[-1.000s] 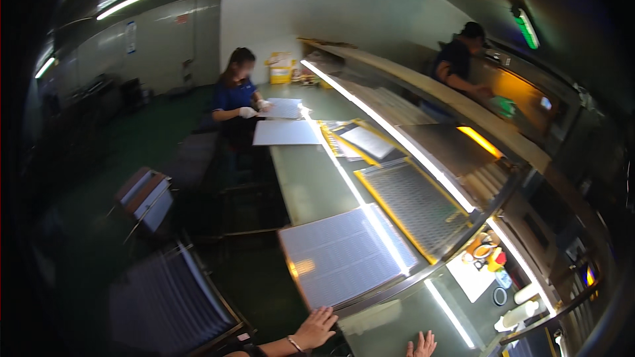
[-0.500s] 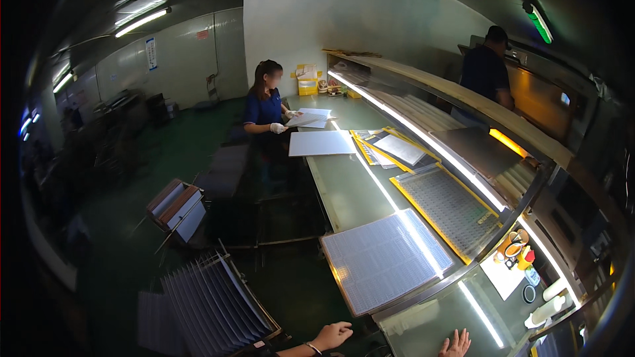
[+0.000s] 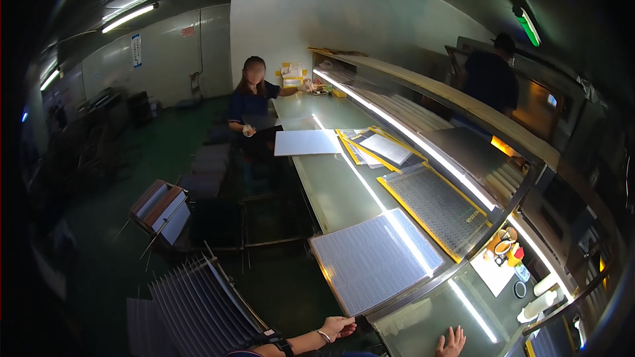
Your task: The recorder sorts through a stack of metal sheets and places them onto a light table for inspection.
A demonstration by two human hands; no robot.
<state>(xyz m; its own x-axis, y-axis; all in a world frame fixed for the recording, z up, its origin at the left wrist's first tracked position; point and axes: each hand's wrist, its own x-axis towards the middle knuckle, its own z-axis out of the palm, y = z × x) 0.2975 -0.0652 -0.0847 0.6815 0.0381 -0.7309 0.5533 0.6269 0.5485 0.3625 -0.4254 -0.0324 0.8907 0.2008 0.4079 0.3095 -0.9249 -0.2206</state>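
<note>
we face a long, glossy pale-green tabletop (image 3: pixel 307 188), a strip of light mirrored along it. to the right, under a long wooden-topped shelf (image 3: pixel 430 102), lies a dark, fine-patterned board with yellow edging (image 3: pixel 436 208); farther off, a loose pile of yellow-bordered sheets (image 3: pixel 380 145). a plain white rectangular panel (image 3: pixel 305 143) juts past the left table edge. a seated co-worker in a dark blue shirt (image 3: pixel 254 100) reaches one arm over the far end; a second person in dark clothes (image 3: pixel 489 79) stands behind the shelf.

containers: lower left, a rack (image 3: pixel 205 297) of thin grey sheets on edge, fanned in a row. beyond it, a small brown-sided stand (image 3: pixel 159 208) with white panels in it. two white plastic bottles (image 3: pixel 539 305) near a black ring (image 3: pixel 520 289) at right.

the large pale-grey, finely patterned rectangular panel (image 3: pixel 376 261) lies flat on the table, near corner past the edge. our left hand (image 3: pixel 338 327) is at that corner, fingers bent, wrist banded; too small and dim for us to tell whether they pinch it. our right hand (image 3: pixel 452 342) is palm down at the near tabletop, fingers spread wide.
</note>
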